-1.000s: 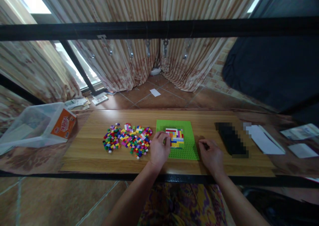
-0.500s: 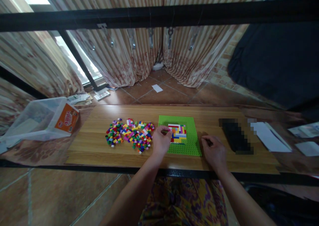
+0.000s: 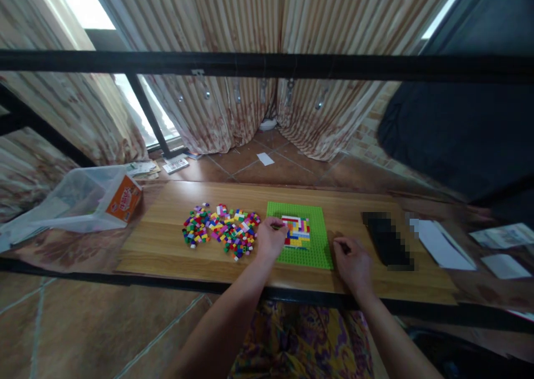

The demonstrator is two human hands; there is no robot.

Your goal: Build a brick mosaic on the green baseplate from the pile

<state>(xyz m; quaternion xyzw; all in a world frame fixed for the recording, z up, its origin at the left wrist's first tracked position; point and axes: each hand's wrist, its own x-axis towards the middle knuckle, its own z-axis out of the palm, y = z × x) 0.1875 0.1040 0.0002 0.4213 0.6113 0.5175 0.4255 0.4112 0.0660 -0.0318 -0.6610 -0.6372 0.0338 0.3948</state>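
A green baseplate lies on the wooden table, with a small patch of coloured bricks built on it. My left hand rests on the plate's left edge, fingertips pinched at the left side of the built patch; whether a brick is between them I cannot tell. A pile of small loose bricks in many colours lies just left of that hand. My right hand sits curled on the table at the plate's right front corner, holding nothing that I can see.
A black object, blurred out, lies right of the plate, with white papers beyond it. A clear plastic box with an orange label lies on its side at the far left. A black bar crosses the view overhead.
The view has shifted slightly. My left hand stays at the left side of the built patch and my right hand stays by the plate's right corner.
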